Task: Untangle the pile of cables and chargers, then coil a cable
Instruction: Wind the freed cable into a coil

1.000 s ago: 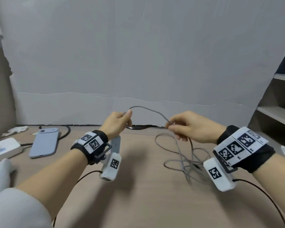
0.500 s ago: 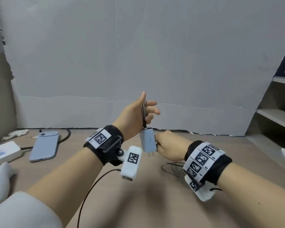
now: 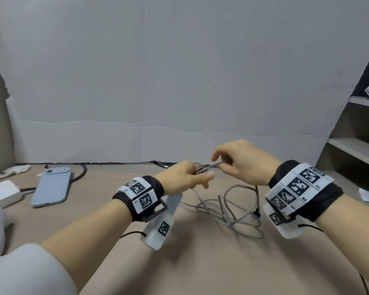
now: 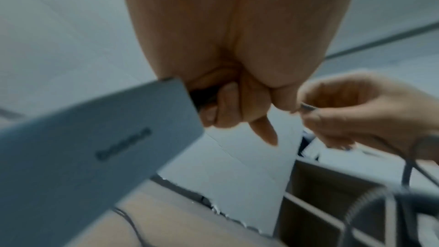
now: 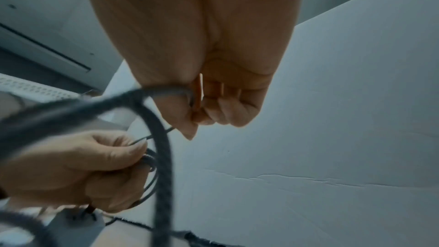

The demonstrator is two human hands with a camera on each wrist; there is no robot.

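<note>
Both hands are together above the desk (image 3: 179,273), toward its far edge. The left hand (image 3: 180,179) grips a few cable turns with the charger (image 4: 78,157) hanging under it; the right hand (image 3: 245,165) pinches the cable (image 3: 213,165) just beside it — that short span runs left-right between them. The loose tangle (image 3: 230,211) lies on the desk below, nearer the right hand, so slack likely feeds from there.

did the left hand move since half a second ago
Yes. The left hand has dropped: earlier it was raised in front of the white backdrop, now it sits low by the backdrop's bottom edge, gripping the cable.
</note>
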